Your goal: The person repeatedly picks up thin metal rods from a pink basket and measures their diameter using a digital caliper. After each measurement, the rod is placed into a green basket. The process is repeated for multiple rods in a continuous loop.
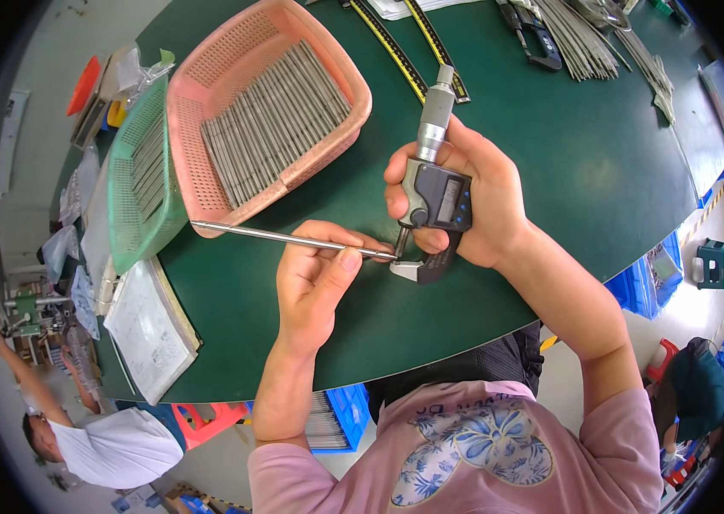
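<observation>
My left hand (315, 278) pinches a thin metal rod (272, 236) between thumb and fingers. The rod slants from the pink basket's near corner to the jaws of a digital micrometer. My right hand (486, 193) is wrapped round that micrometer (439, 197), whose grey barrel points away from me and whose small display faces up. The rod's right end lies at the gap between the micrometer's spindle and anvil; whether both faces touch it is too small to tell. Just left of my hands, a pink basket (281, 184) holds many similar rods (272, 124) in a row.
A green basket (118, 244) with more rods stands left of the pink one, above an open notebook (152, 321). Two measuring scales (392, 47), another micrometer (533, 34) and bundled thin rods (576, 43) lie at the table's far side. Other people (122, 445) are at both sides.
</observation>
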`<state>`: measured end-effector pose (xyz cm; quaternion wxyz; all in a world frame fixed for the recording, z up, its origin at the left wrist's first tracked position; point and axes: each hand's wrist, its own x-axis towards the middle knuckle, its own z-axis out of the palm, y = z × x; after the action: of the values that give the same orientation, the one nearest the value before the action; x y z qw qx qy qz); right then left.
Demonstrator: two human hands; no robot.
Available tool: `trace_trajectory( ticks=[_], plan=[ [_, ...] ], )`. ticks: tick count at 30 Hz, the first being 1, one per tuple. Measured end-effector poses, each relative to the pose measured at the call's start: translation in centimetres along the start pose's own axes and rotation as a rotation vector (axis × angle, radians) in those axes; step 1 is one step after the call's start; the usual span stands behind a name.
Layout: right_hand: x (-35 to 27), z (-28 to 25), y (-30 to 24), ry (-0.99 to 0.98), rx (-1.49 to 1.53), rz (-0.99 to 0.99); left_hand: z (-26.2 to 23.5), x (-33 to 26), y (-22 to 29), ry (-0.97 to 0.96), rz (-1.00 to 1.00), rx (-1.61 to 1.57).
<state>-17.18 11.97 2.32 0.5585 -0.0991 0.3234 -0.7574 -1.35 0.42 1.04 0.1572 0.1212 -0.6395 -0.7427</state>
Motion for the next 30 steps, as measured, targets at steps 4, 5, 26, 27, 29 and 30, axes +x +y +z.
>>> trace_trajectory(
  ticks=[4, 5, 26, 27, 29, 30],
  plan=[
    [0.03, 0.02, -0.04, 0.005, -0.003, 0.004, 0.03, -0.03, -0.11, 0.004, -0.01, 0.004],
    [0.04, -0.04, 0.01, 0.002, 0.0, -0.001, 0.07, -0.01, -0.18, 0.009, -0.008, -0.001],
    [-0.17, 0.21, 0.17, 0.043, -0.124, 0.003, 0.41, -0.02, -0.64, 0.093, -0.029, -0.084],
    [-0.15, 0.25, 0.14, 0.058, -0.104, 0.023, 0.44, -0.01, -0.55, 0.085, -0.043, -0.108],
    [-0.09, 0.25, 0.04, 0.064, -0.066, 0.055, 0.75, 0.12, -0.42, 0.064, -0.027, -0.144],
    [-0.07, 0.17, -0.01, 0.054, -0.045, 0.068, 0.82, 0.14, -0.4, 0.053, -0.019, -0.162]
  ],
)
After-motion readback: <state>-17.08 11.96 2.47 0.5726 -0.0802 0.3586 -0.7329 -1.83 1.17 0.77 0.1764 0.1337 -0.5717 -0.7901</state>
